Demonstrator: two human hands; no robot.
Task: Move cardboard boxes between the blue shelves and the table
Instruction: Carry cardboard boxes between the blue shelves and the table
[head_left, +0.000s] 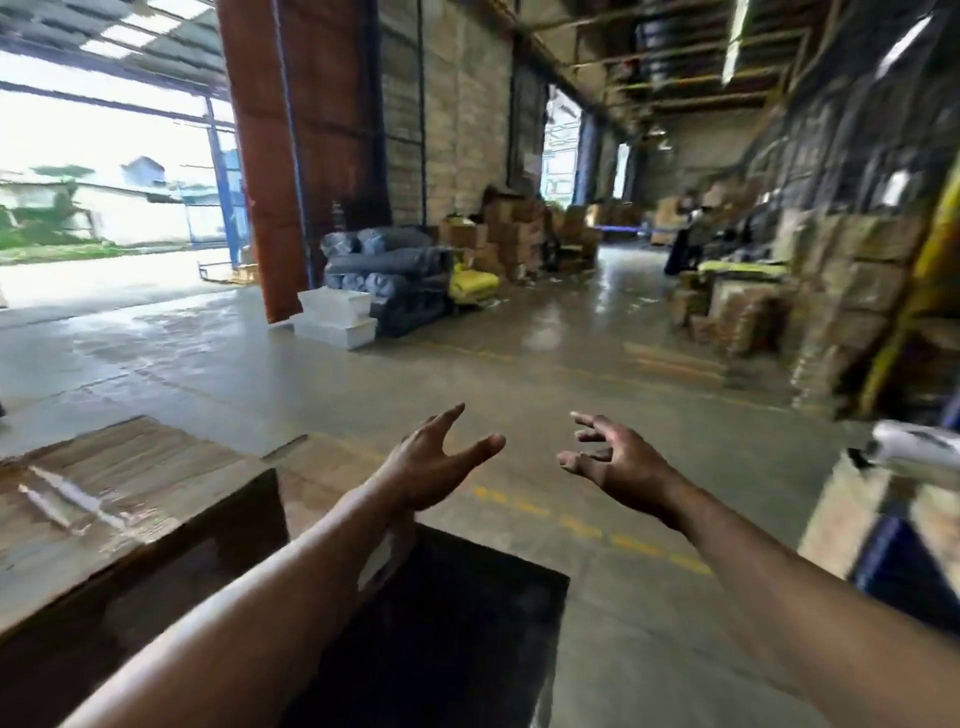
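Note:
A large taped cardboard box (114, 499) fills the lower left, standing beside a dark surface (447, 639). My left hand (436, 462) hovers in the air just right of the box, fingers spread and empty. My right hand (613, 462) floats about a hand's width to its right, fingers loosely bent, holding nothing. Both arms reach forward over the concrete floor. At the right edge a blue shelf frame (893, 566) shows with a pale cardboard box (841, 514) beside it, blurred.
Open concrete floor (467, 374) stretches ahead. White tubs (337, 317) and dark rolls (395, 280) sit by a rust-coloured door. Stacked cartons (514, 228) line the left wall; more cartons (831, 291) and a yellow post (919, 296) stand on the right.

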